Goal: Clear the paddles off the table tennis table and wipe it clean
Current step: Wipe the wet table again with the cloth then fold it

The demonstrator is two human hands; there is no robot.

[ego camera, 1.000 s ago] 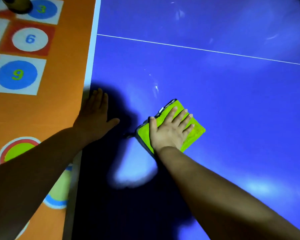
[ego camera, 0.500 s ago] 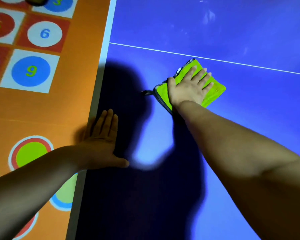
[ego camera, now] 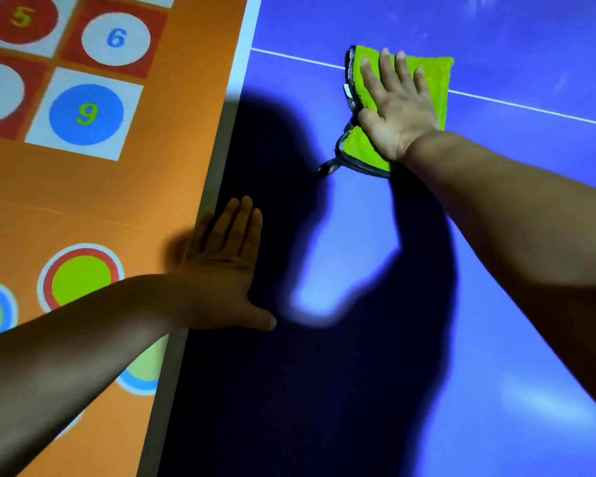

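Floor mat (ego camera: 83,187), orange with numbered circles, lies along the left, beside the white edge (ego camera: 241,46) of the surface (ego camera: 358,390). Left hand (ego camera: 221,270) rests flat at that edge, fingers (ego camera: 241,218) straight and close together, holding nothing. Blue surface fills the middle and right, with arm shadows across it. Green cloth (ego camera: 434,74), grey-trimmed, lies on the surface across a thin white line (ego camera: 530,106). Right hand (ego camera: 399,108) presses flat on the cloth, fingers (ego camera: 386,67) straight and slightly spread.
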